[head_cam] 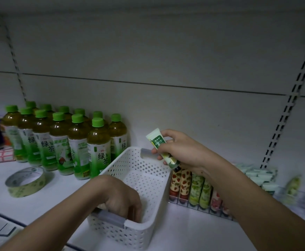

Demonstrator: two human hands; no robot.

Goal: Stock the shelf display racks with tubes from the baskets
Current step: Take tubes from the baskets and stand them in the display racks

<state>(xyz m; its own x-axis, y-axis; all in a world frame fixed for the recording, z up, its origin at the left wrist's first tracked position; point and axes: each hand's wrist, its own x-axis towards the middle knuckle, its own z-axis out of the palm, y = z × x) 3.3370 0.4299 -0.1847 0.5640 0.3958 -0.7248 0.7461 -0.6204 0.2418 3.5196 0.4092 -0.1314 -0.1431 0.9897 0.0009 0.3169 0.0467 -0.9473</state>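
From the head view, the right hand (182,149) is pinching a green-and-white tube (163,148) up above the far end of the white perforated basket (148,180). The tube's long axis is tilting, crimped end up and to the left, dark cap down toward the wire display rack (198,205) just right of the basket. That rack is already holding a row of patterned tubes (193,187) standing cap-down, so the right hand's clearly the nearer one. The left hand (119,198) is reaching down inside the basket's near end, fingers curling, but I can't tell if it's grabbing anything. Green tea bottles (66,140) and a tape roll (25,182) are sitting off left.
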